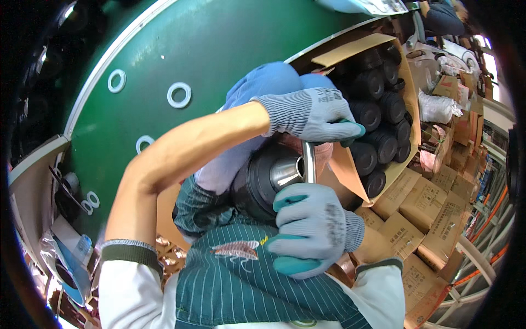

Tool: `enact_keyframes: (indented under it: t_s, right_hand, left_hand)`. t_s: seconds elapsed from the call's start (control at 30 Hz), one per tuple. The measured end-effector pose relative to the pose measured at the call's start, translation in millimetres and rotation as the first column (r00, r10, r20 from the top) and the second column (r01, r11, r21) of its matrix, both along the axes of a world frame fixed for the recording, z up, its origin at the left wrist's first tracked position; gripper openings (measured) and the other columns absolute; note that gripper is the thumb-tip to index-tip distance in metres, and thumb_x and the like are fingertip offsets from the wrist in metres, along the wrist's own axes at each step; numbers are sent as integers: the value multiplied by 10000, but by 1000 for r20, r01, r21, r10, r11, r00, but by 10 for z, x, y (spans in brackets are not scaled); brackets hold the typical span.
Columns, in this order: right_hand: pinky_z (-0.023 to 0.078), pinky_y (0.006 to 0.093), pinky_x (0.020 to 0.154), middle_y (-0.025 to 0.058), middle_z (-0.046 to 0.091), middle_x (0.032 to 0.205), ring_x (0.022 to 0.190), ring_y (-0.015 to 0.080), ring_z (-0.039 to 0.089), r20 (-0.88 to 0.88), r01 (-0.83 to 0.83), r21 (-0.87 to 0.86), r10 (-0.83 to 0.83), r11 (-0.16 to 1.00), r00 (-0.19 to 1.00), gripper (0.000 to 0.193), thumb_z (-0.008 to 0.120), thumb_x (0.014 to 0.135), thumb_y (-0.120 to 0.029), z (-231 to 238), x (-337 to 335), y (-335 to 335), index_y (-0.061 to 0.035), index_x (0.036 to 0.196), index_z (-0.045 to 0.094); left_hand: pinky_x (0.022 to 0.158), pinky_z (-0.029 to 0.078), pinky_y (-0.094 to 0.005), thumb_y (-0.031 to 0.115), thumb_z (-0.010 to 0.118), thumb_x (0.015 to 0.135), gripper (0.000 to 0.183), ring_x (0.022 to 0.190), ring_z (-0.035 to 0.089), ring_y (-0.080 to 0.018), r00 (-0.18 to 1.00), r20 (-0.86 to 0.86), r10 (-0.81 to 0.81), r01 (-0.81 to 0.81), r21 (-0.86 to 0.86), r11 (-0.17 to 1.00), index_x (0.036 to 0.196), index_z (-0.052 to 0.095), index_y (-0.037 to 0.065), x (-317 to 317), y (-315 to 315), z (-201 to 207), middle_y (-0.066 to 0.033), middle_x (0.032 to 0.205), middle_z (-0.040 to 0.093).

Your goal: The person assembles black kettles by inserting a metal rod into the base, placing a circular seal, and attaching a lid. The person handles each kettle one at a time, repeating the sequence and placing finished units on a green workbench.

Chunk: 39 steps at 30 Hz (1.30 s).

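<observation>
A black round vessel (255,181) with a shiny metal neck (286,171) lies tilted in my lap, its neck to the right. Across the mouth runs a polished metal rod (309,159). My left hand (320,115), in a grey glove with teal fingertips, is closed around the rod's upper end. The rod's lower end disappears into my right hand (315,233), gloved alike, with its fingers curled over it just below the neck. Both ends of the rod are hidden by the gloves.
A green tabletop (219,38) bears white rings (179,95). To the right stands an open carton (408,109) packed with black cylinders (366,112). Several closed cardboard boxes (422,200) are stacked beyond it. A person (446,19) is at the far upper right.
</observation>
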State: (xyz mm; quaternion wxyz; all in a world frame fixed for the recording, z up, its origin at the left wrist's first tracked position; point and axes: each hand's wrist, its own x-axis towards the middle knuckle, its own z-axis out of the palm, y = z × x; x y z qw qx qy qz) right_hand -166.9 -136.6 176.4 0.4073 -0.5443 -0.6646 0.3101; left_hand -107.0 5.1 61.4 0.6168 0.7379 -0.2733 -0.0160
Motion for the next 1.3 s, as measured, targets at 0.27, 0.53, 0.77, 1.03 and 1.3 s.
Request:
enact_keyframes:
  t_s: [0.27, 0.53, 0.77, 1.03, 1.3]
  right_hand:
    - [336, 483, 1209, 186, 492, 1476, 1373, 333, 485, -503, 882, -68, -779, 467, 374, 678, 397, 1053, -535, -538, -14, -759, -21, 1495, 419]
    - [237, 446, 1275, 181, 471, 1564, 1467, 309, 423, -455, 949, -125, -867, 291, 206, 656, 348, 1094, -427, -1011, -479, -542, 56, 1535, 398]
    - [512, 368, 1033, 194, 647, 1346, 1175, 256, 651, -462, 975, 222, -883, -23, 84, 368, 515, 1076, -187, -855, 382, -1505, 72, 1320, 606]
    - [508, 346, 978, 151, 688, 1240, 1117, 227, 652, -749, 847, -86, -595, 524, 292, 520, 414, 1119, -421, -1079, -399, -465, 31, 1181, 663]
    - [387, 448, 1187, 171, 538, 1498, 1344, 281, 553, -684, 827, -103, -643, 552, 344, 635, 335, 1117, -517, -1225, -430, -411, -14, 1463, 509]
  left_hand:
    - [899, 546, -379, 335, 671, 921, 397, 928, 720, -250, 784, -117, 610, -534, 375, 758, 1255, 709, 122, -555, 1452, 253, -142, 991, 745]
    - [926, 549, -464, 523, 768, 844, 770, 1097, 688, -382, 587, 153, 795, -513, 830, 219, 1479, 521, 163, -1395, 1837, -804, -190, 1217, 696]
    - [1118, 451, -440, 179, 535, 993, 466, 1264, 595, -315, 358, -203, 911, -893, -359, 271, 1392, 549, -61, -1889, 1209, 441, -210, 1350, 626]
    - [1229, 313, -493, 392, 513, 1064, 721, 1492, 374, -348, 976, -27, 218, -215, 82, 973, 1656, 204, 120, -1604, 344, -118, -139, 1681, 293]
    - [1228, 291, -517, 401, 806, 822, 811, 1493, 375, -421, 943, -327, 63, 3, 198, 980, 1526, 513, 124, -1635, 337, 625, -181, 1630, 383]
